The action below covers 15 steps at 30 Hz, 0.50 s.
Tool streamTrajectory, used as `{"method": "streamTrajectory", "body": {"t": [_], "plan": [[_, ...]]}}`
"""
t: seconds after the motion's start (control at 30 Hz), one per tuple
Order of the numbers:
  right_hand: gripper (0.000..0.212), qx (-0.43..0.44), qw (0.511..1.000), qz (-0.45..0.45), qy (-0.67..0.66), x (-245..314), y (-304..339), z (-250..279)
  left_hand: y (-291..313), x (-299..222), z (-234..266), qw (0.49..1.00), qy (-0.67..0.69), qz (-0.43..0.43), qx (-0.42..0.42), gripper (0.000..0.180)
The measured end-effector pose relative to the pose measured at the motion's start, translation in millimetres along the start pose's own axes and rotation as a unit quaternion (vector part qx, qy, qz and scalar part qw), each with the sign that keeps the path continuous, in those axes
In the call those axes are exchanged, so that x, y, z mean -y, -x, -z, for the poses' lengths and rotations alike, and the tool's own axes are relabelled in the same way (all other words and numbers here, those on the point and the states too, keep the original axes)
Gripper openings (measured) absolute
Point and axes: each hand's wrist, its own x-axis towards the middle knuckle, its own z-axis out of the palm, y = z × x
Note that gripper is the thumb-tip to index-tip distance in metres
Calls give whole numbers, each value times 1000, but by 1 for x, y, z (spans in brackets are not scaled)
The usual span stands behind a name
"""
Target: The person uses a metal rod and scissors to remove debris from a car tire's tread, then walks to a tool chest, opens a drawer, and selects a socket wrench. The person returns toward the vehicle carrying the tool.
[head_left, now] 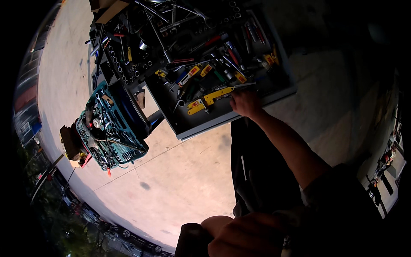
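Note:
My right hand [246, 103] reaches over the front edge of an open tool drawer [205, 127], its fingers curled inward. Close to the fingertips lie a yellow long-bodied tool [219, 93] and a silvery blade-like piece [245, 85]. Whatever the fingers grip, if anything, is hidden. Several yellow tools, including a yellow-and-white one [189, 75], are scattered across the drawer with screwdrivers and sockets. Low in the view, my left hand [250, 235] is in deep shade with fingers bent closed. A pale rounded shape [216, 225] shows beside it, too dark to identify.
A teal tool case [139, 147] full of wrenches and sockets stands left of the drawer, with a cardboard box [70, 143] beyond it. More tools and ring spanners [117, 64] crowd the drawer's far side. My dark-trousered leg [261, 171] is beneath my right forearm.

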Motion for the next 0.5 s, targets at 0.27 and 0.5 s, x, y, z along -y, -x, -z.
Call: {"method": "streamTrajectory", "body": {"t": [0.27,0.5], "plan": [[21,-28,1000,7,-12,-4,0,-7,-7,-3,26,979,-164,-115,31,32],[23,-37,999,0,-25,-3,0,-9,-5,-5,41,947,-263,-178,57,52]]}}
